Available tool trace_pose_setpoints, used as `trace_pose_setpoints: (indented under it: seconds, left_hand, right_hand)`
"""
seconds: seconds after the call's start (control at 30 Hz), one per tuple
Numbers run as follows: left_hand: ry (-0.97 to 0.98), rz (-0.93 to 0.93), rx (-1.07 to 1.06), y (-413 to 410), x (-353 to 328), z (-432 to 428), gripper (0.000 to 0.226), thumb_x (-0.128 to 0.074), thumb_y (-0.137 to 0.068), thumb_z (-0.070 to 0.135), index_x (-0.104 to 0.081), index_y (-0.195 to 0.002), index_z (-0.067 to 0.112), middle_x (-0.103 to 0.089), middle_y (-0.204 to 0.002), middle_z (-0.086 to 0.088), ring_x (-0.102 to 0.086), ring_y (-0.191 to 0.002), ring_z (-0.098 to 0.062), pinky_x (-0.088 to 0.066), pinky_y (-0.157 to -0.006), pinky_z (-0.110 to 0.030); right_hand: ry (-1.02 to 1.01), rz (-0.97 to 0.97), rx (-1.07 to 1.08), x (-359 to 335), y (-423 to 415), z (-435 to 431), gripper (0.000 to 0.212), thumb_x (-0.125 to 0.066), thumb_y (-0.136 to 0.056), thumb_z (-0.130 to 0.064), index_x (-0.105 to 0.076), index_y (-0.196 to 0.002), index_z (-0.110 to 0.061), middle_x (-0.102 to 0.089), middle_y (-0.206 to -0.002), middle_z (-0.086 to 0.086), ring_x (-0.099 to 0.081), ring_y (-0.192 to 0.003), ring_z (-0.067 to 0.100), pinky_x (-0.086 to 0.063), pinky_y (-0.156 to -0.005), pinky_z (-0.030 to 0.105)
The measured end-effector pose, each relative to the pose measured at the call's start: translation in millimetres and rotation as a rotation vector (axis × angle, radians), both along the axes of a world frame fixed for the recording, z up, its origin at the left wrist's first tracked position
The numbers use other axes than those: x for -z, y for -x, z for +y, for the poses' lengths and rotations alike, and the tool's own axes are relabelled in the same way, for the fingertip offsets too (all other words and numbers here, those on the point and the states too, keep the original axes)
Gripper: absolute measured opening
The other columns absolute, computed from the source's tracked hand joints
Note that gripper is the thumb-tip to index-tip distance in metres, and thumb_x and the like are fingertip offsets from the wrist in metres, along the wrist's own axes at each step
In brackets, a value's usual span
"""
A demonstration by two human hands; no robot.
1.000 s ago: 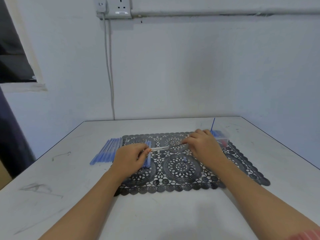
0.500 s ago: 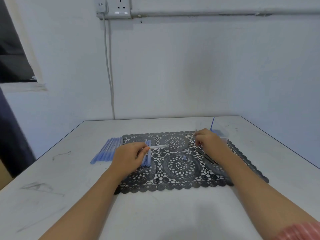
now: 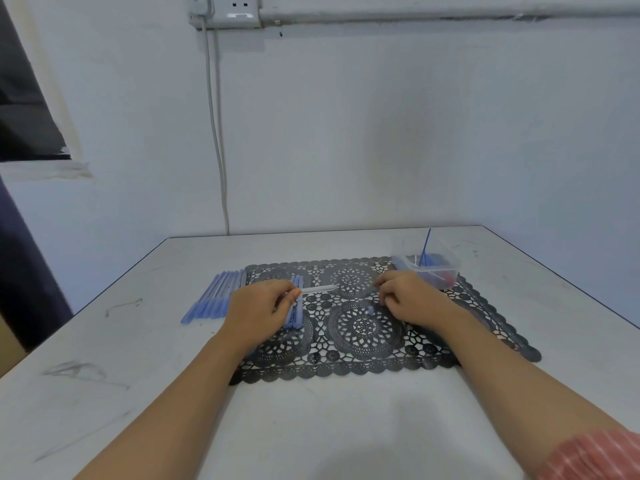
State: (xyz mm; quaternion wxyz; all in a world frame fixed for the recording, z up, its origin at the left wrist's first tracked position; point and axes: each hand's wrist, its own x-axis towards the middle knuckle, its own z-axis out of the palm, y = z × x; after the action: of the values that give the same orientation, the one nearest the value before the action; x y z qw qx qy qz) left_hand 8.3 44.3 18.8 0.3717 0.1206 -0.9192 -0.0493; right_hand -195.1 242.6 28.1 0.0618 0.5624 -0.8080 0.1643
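The clear pen barrel (image 3: pixel 317 289) lies nearly level just above the black lace mat (image 3: pixel 363 362), over its far left part, with its free end pointing toward the right hand (image 3: pixel 410 299). The left hand (image 3: pixel 258 311) pinches the barrel's near end between thumb and fingertips, with the other fingers curled in. The right hand is just beyond the barrel's free end, low over the mat and apart from the barrel. Its fingers are curled, and whether they hold anything small cannot be told. A small blue piece (image 3: pixel 371 310) lies on the mat just beside that hand. Partly hidden under the left hand, a short bundle of blue pens (image 3: pixel 296 317) lies on the mat. Further left, a row of blue pens (image 3: pixel 214 299) lies side by side on the grey table (image 3: pixel 311 427), touching the mat's edge. At the mat's far right corner is a clear plastic box (image 3: pixel 427 268) with blue and red bits inside and a thin blue refill (image 3: pixel 425 247) sticking up out of it. A striped pink sleeve (image 3: pixel 595 455) shows on the right arm. On the wall behind, a cable (image 3: pixel 218 133) runs down from a socket (image 3: pixel 230 12).
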Motion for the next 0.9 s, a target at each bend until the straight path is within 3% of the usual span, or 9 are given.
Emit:
trace_pose_setpoints:
  seconds: [0.1, 0.33, 0.53, 0.7, 0.9]
  left_hand:
    - [-0.007, -0.011, 0.006, -0.1, 0.2, -0.4, 0.047, -0.027, -0.087, 0.053, -0.065, -0.081, 0.027, -0.043, -0.051, 0.017, -0.041, -0.05, 0.007, -0.023, -0.047, -0.014]
    - [-0.001, -0.04, -0.007, 1.0, 2.4, -2.7, 0.036, -0.038, -0.09, 0.045, -0.067, -0.083, 0.025, -0.051, -0.054, 0.014, -0.043, -0.051, 0.005, -0.024, -0.047, -0.013]
    - [-0.009, -0.044, -0.007, 0.2, 1.4, -1.4, 0.033, -0.039, -0.09, 0.043, -0.066, -0.081, 0.025, -0.046, -0.051, 0.016, -0.043, -0.05, 0.006, -0.023, -0.047, -0.012]
    - [-0.004, -0.035, -0.004, 0.0, 0.9, -0.1, 0.031, -0.04, -0.09, 0.042, -0.065, -0.079, 0.025, -0.043, -0.05, 0.017, -0.04, -0.049, 0.008, -0.022, -0.047, -0.013]
    - [-0.009, -0.028, 0.0, 0.0, 2.9, -0.4, 0.05, -0.026, -0.087, 0.054, -0.066, -0.082, 0.025, -0.051, -0.053, 0.013, -0.043, -0.051, 0.007, -0.022, -0.047, -0.012]
  right_hand:
    - [-0.03, -0.004, -0.028, 0.9, -0.6, -0.9, 0.026, -0.049, -0.084, -0.005, -0.072, -0.095, -0.009, -0.059, -0.123, 0.0, -0.052, -0.111, 0.011, -0.032, -0.093, 0.014]
    - [-0.017, -0.013, -0.021, 4.6, 6.6, 0.2, 0.038, -0.048, -0.083, 0.005, -0.069, -0.108, -0.014, -0.062, -0.121, 0.0, -0.053, -0.113, 0.012, -0.036, -0.099, 0.019]
    - [0.012, -0.006, -0.004, 10.4, 14.1, -1.0, 0.049, -0.047, -0.078, 0.014, -0.068, -0.109, -0.019, -0.061, -0.121, 0.0, -0.053, -0.112, 0.012, -0.042, -0.1, 0.029]
    - [0.02, 0.016, 0.042, 10.6, 15.3, -1.0, 0.053, -0.047, -0.077, 0.016, -0.067, -0.11, -0.02, -0.061, -0.119, -0.001, -0.055, -0.109, 0.012, -0.043, -0.097, 0.026]
    - [0.02, 0.037, 0.055, 13.1, 17.0, -1.3, 0.055, -0.048, -0.075, 0.017, -0.068, -0.108, -0.024, -0.062, -0.115, -0.002, -0.056, -0.105, 0.013, -0.047, -0.093, 0.03]
